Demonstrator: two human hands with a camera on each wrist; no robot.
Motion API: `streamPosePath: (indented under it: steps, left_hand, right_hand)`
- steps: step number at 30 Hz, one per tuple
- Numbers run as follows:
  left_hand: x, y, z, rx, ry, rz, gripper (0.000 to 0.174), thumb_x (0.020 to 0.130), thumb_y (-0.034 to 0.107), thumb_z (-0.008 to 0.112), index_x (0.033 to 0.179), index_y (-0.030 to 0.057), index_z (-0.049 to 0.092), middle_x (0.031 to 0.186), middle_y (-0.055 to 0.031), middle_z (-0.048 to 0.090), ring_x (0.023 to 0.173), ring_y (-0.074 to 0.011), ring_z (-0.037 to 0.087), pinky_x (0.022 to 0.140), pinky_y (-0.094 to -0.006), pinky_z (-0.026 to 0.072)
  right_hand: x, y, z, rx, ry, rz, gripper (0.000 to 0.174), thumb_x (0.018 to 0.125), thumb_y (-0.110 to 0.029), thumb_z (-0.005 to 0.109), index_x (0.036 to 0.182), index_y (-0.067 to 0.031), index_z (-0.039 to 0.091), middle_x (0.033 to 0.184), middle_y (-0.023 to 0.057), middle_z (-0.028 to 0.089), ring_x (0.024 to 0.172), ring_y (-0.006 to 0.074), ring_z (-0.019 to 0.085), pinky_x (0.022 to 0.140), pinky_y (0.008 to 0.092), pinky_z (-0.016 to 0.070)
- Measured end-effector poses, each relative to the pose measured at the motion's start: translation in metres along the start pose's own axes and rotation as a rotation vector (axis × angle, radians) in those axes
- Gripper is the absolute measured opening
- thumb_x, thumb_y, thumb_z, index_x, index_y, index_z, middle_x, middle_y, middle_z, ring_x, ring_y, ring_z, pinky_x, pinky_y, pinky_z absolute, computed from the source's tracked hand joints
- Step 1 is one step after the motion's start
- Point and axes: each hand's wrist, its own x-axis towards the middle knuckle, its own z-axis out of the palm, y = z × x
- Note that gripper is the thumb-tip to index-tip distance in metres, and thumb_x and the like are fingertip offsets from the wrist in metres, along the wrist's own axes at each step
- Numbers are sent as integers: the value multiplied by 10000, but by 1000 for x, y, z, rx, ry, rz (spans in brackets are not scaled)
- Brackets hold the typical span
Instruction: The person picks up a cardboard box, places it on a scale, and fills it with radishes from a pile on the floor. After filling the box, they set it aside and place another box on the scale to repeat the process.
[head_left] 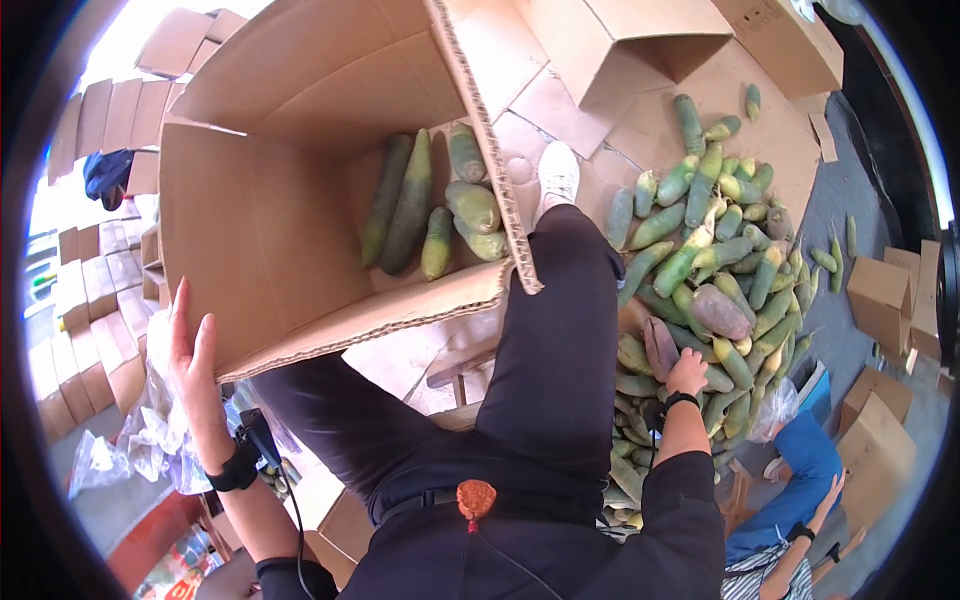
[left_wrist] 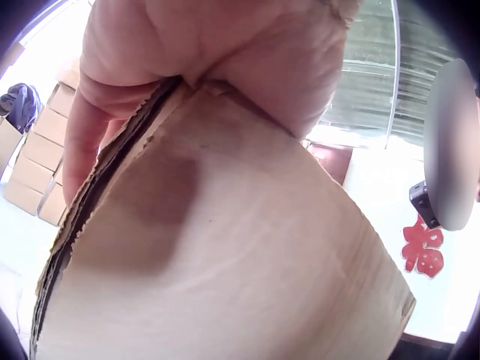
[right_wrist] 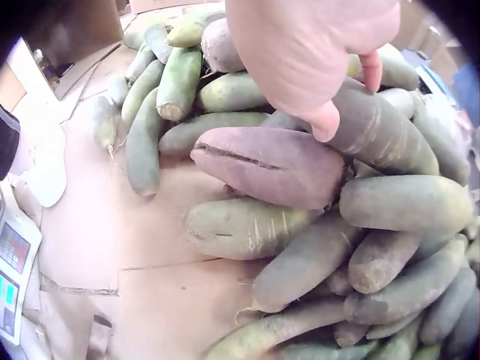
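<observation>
My left hand [head_left: 203, 385] holds a lower corner of an open cardboard box [head_left: 245, 230], which sits tilted across my legs. In the left wrist view, the box's cut edge [left_wrist: 112, 180] lies between the thumb and fingers. Several green radishes [head_left: 408, 205] lie inside. On my right, my right hand [head_left: 687, 373] reaches into a big pile of radishes [head_left: 700, 260]. In the right wrist view its thumb and fingers span a dark green radish [right_wrist: 390, 131]. Beside the thumb lies a purplish radish [right_wrist: 270, 161] with a long crack along its skin.
Another open box [head_left: 640, 40] stands ahead, beyond my white shoe [head_left: 560, 172]. Flat cardboard [right_wrist: 165, 300] lies under the pile. A scale [right_wrist: 13, 270] is at the right wrist view's left edge. Another person in blue trousers [head_left: 795, 465] is at lower right. Stacked boxes [head_left: 90, 290] stand left.
</observation>
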Motion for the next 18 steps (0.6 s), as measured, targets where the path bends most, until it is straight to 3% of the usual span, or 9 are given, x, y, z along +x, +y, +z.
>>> streamPosePath:
  steps: [3, 6, 8, 9, 11, 15, 17, 18]
  left_hand:
    - [-1, -1, 1, -16, 29, 32, 475, 886, 153, 566, 1335, 20, 487, 1299, -117, 530, 1197, -215, 480, 1045, -333, 319]
    - [0, -4, -5, 98, -6, 55, 506, 894, 157, 567, 1363, 13, 441, 1346, -135, 480, 1253, -211, 437, 1060, -323, 301]
    - [0, -6, -5, 102, 11, 61, 504, 890, 172, 577, 1353, 15, 455, 1338, -137, 489, 1248, -219, 445, 1059, -327, 303]
    - [-2, -4, -4, 54, 15, 46, 506, 887, 172, 582, 1351, 15, 457, 1339, -136, 489, 1248, -221, 445, 1058, -329, 305]
    - [0, -9, -4, 47, 29, 59, 498, 884, 203, 586, 1345, 47, 482, 1358, -137, 485, 1260, -241, 444, 1064, -329, 311]
    - [1, -12, -9, 205, 34, 128, 507, 882, 223, 591, 1353, 73, 479, 1366, -139, 476, 1268, -243, 436, 1057, -342, 327]
    - [1, -15, -10, 169, 36, 101, 510, 879, 227, 594, 1352, 73, 480, 1366, -139, 475, 1273, -245, 429, 1059, -348, 324]
    - [1, -16, -9, 142, 32, 78, 513, 877, 231, 598, 1352, 73, 480, 1367, -140, 473, 1278, -248, 423, 1061, -355, 322]
  right_hand:
    - [-9, 11, -4, 10, 2, -30, 263, 845, -106, 593, 1097, -128, 522, 1161, 55, 487, 1134, 284, 480, 803, 459, 518]
    - [-20, 38, -18, 97, 95, -83, 391, 756, -56, 684, 1104, -110, 516, 1140, 95, 500, 1106, 325, 491, 840, 452, 499]
    - [-24, 60, -29, 303, 285, -145, 490, 679, -24, 713, 1122, -72, 507, 1143, 142, 514, 1076, 377, 492, 907, 443, 443]
    - [-23, 71, -38, 297, 290, -149, 490, 679, -24, 713, 1122, -72, 507, 1143, 142, 514, 1076, 377, 492, 907, 443, 443]
    - [-23, 88, -60, 574, 475, -264, 541, 668, -40, 742, 1157, -61, 512, 1131, 181, 531, 1087, 380, 489, 934, 434, 405]
    - [-47, 99, -151, 924, 657, -361, 498, 696, -6, 703, 1165, -14, 536, 1180, 138, 547, 1127, 276, 508, 1000, 363, 367]
    - [-88, 88, -223, 1117, 663, -389, 452, 774, -8, 676, 1201, -20, 528, 1219, 112, 540, 1142, 228, 498, 1006, 340, 364]
    - [-113, 81, -258, 1122, 758, -490, 424, 812, -36, 673, 1209, -26, 525, 1223, 96, 538, 1132, 201, 500, 994, 322, 376]
